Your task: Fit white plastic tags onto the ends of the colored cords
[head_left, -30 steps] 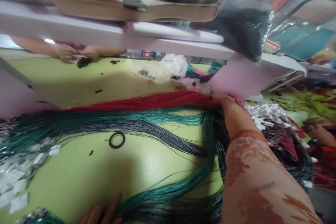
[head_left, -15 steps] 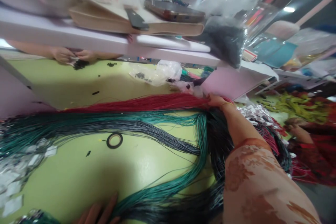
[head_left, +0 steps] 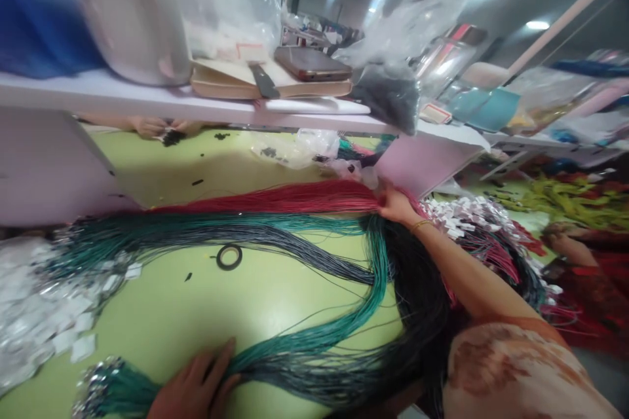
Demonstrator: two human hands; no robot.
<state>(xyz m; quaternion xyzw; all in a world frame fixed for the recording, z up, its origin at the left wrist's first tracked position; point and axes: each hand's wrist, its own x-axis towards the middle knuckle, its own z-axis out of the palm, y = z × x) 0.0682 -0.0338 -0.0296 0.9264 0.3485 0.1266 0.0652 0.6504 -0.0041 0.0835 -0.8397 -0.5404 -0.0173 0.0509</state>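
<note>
My right hand [head_left: 398, 206] is closed on the right part of a long bundle of red wires [head_left: 295, 196], which stretches left across the table. My left hand [head_left: 194, 383], low in the view, is closed around a bundle of green wires [head_left: 324, 334]; its grip is partly hidden. The green wires' connector ends [head_left: 93, 389] stick out left of that hand. From the right the green bundle bends back along the red one. Grey wires [head_left: 275, 249] lie inside this bend. A thick hank of black wires [head_left: 422, 275] hangs beneath my right forearm.
A black tape roll [head_left: 229, 256] lies on the green table [head_left: 196, 314]. White tags [head_left: 73, 314] crowd the left. Overhead, a shelf [head_left: 162, 98] carries a phone [head_left: 314, 64], a notebook and bags. Another person's hands [head_left: 167, 127] work beyond it; a co-worker's hand [head_left: 565, 242] is at right.
The view has tilted up and shifted left, so more of my left hand and the green connector ends show. My right hand stays on the red wires.
</note>
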